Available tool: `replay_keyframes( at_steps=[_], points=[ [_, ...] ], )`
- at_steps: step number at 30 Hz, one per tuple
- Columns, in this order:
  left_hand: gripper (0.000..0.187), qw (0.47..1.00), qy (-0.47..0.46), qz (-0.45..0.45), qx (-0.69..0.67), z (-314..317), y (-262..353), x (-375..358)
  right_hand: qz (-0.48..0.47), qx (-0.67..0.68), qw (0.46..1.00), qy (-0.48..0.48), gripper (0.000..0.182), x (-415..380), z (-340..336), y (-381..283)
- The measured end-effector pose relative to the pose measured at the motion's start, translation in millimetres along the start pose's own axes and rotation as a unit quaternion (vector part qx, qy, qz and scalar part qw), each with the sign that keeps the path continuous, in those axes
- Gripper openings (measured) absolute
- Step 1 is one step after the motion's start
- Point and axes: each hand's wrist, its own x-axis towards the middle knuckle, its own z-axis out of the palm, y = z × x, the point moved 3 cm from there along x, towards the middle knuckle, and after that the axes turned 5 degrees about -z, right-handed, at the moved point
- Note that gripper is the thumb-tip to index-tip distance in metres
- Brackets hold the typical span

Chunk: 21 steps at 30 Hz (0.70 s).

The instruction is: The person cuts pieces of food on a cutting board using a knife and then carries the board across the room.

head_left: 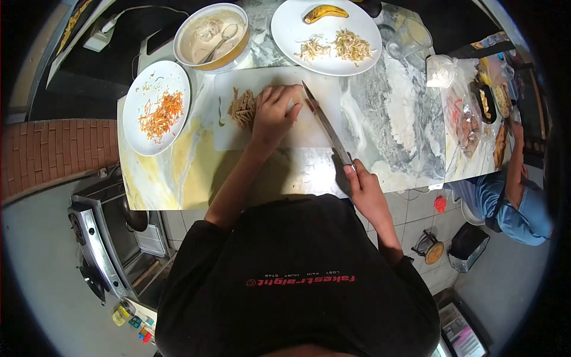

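Note:
On the pale cutting board (238, 140), my left hand (276, 116) is closed with its fingers bent downward; what lies under them is hidden. A pile of brown strips (242, 108) touches its left side, and a thin green piece (220, 112) lies farther left. My right hand (364, 190) grips the handle of a long knife (326, 124) at the table's front edge. The blade slants up and left across the board's right part, its tip just right of my left fingers.
Shredded orange food lies on a white plate (135, 113) at left. Behind the board stand a bowl of batter (196, 44) with a spoon and a plate (285, 35) with a banana and sprouts. A glass (410, 38) and plastic bags (461, 113) are right, near another person (526, 208).

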Motion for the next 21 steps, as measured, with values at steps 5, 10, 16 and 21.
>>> replay_keyframes(
  at_steps=[5,10,16,21],
  points=[
    [0.044,0.998,0.015,0.047,0.040,-16,20,-13,0.034,0.017,0.999,-0.020,0.055,-4,1,-5],
    [0.036,0.995,-0.026,0.092,0.029,-19,25,-29,-0.002,0.009,1.000,-0.003,0.055,-1,7,-8],
    [0.028,0.990,-0.006,0.130,0.062,-13,11,-47,-0.015,0.006,1.000,-0.002,0.056,3,11,-5],
    [0.024,0.985,0.053,0.067,0.148,-17,5,-42,-0.002,-0.016,1.000,-0.009,0.055,6,9,-11]
  ],
)
